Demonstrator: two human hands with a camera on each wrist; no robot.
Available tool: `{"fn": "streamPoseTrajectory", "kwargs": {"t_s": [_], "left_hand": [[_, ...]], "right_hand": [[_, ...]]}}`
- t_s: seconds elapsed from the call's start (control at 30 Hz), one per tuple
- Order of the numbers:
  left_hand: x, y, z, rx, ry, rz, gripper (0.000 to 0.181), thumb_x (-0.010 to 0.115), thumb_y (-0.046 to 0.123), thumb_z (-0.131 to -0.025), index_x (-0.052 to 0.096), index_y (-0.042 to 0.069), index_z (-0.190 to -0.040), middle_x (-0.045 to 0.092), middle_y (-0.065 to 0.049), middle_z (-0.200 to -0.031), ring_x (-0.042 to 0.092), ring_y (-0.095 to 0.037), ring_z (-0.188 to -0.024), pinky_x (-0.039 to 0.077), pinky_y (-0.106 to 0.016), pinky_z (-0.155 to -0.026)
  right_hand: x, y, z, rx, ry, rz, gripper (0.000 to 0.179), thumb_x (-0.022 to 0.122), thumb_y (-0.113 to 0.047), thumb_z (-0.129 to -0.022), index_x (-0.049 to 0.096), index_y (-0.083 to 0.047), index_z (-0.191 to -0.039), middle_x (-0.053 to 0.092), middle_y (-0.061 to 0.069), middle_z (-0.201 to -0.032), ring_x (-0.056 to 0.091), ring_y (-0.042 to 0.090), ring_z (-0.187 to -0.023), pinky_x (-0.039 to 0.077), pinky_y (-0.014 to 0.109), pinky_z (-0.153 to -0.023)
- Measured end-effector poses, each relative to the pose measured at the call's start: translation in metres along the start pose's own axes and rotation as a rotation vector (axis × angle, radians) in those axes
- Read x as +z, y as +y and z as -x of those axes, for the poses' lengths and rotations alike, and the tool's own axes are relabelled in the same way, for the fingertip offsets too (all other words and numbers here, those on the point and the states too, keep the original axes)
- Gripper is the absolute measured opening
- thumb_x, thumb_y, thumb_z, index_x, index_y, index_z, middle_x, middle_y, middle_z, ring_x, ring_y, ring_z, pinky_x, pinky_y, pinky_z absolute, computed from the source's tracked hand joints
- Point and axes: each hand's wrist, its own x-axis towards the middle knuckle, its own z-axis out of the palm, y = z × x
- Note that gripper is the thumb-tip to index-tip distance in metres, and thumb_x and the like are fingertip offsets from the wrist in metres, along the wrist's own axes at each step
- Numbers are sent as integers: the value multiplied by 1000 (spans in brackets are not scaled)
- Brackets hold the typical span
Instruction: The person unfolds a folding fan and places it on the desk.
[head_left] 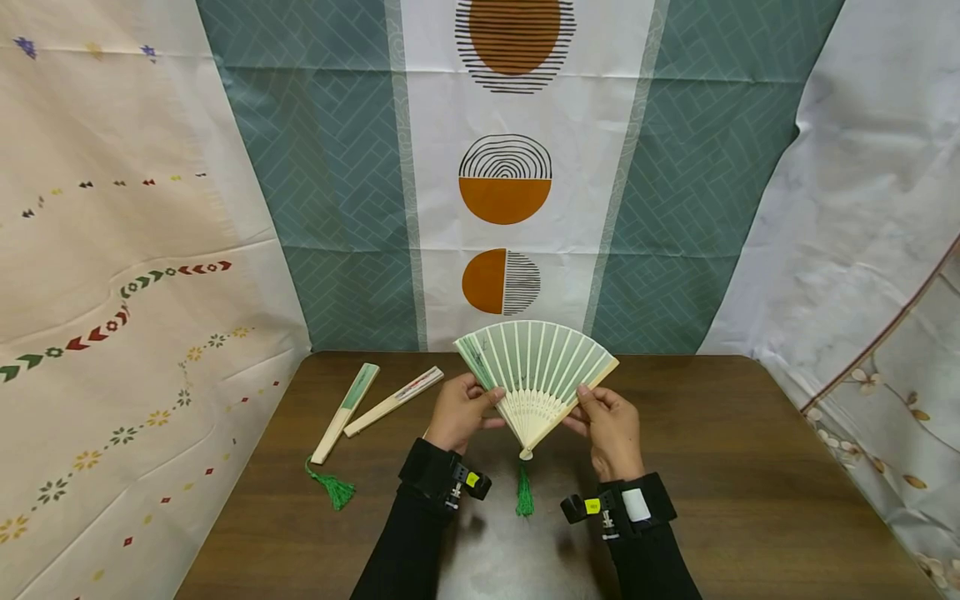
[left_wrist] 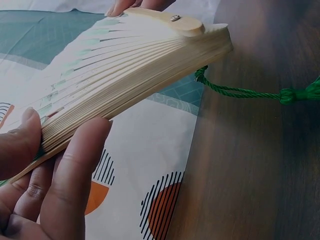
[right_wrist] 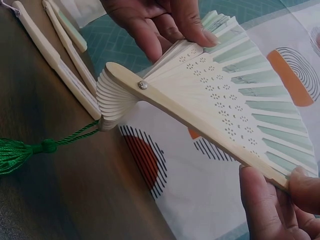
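Observation:
A pale green folding fan (head_left: 536, 367) with cream pierced ribs is spread wide between both hands, pivot end down. My left hand (head_left: 459, 414) pinches its left edge, thumb in front and fingers behind. On the other side, my right hand (head_left: 611, 425) pinches the right outer rib between thumb and fingers. From the pivot, where a small metal rivet (right_wrist: 143, 85) shows, a green tassel (head_left: 525, 492) hangs down. In the left wrist view the ribs (left_wrist: 125, 80) nearest the left hand lie bunched close together.
Two closed folding fans lie at the left of the brown table (head_left: 720, 467): one pale green (head_left: 345, 412) with a green tassel (head_left: 333, 490), the other cream with a printed strip (head_left: 393, 402). Behind the table hangs a teal and white cloth (head_left: 337, 167); patterned cloths flank both sides.

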Motion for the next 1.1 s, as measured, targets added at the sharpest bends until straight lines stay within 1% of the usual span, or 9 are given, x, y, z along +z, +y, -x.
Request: {"fn": "streamPoseTrajectory", "kwargs": {"t_s": [0.2, 0.4, 0.57, 0.67, 0.77, 0.9, 1.1], "left_hand": [[1, -2, 0, -2, 9, 11, 27, 67, -2, -112, 68, -11, -137, 79, -28, -118, 81, -20, -96, 73, -31, -75], [1, -2, -2, 2, 41, 29, 30, 69, -4, -111, 70, -10, -140, 78, -33, -123, 82, -23, -98, 73, -30, -73], [1, 0, -3, 12, 46, 26, 30, 69, -4, -110, 70, -9, -140, 78, -33, -123, 84, -26, -99, 74, -33, -75], [1, 2, -3, 17, 51, 39, 30, 69, -4, -111, 69, -11, -140, 78, -32, -122, 83, -23, -98, 74, -34, -75], [1, 3, -3, 13, 63, 61, 30, 69, -4, -111, 69, -11, -140, 79, -29, -121, 82, -19, -95, 73, -32, -75], [1, 3, -2, 20, 72, 69, 29, 69, -4, -111, 68, -12, -138, 79, -27, -118, 80, -16, -93, 73, -31, -74], [2, 5, -1, 33, 84, 73, 25, 69, -3, -111, 68, -13, -134, 79, -24, -115, 77, -14, -93, 74, -34, -76]], "right_hand": [[0, 1, 1, -6, 0, -23, 28, 66, -13, -117, 66, 13, -126, 76, -3, -90, 78, 8, -77, 72, 27, -72], [-2, 1, 0, -12, 17, -40, 30, 65, -14, -117, 67, 13, -131, 79, -4, -92, 82, 7, -80, 72, 27, -73], [-2, 2, -2, -12, 18, -46, 30, 64, -14, -118, 66, 13, -132, 78, -5, -93, 82, 7, -81, 72, 27, -74], [-3, 2, -3, -4, 14, -66, 31, 64, -14, -117, 65, 13, -132, 78, -5, -93, 82, 7, -81, 72, 27, -75], [-3, 1, -4, 5, 12, -96, 29, 64, -13, -117, 65, 12, -131, 78, -5, -94, 82, 7, -82, 72, 27, -76], [-4, 0, -4, 14, 9, -128, 27, 65, -13, -117, 65, 11, -130, 78, -5, -94, 84, 8, -84, 72, 27, -77], [-4, 1, -3, 19, 8, -150, 28, 64, -14, -117, 66, 9, -132, 79, -5, -95, 84, 9, -85, 72, 27, -79]]}}
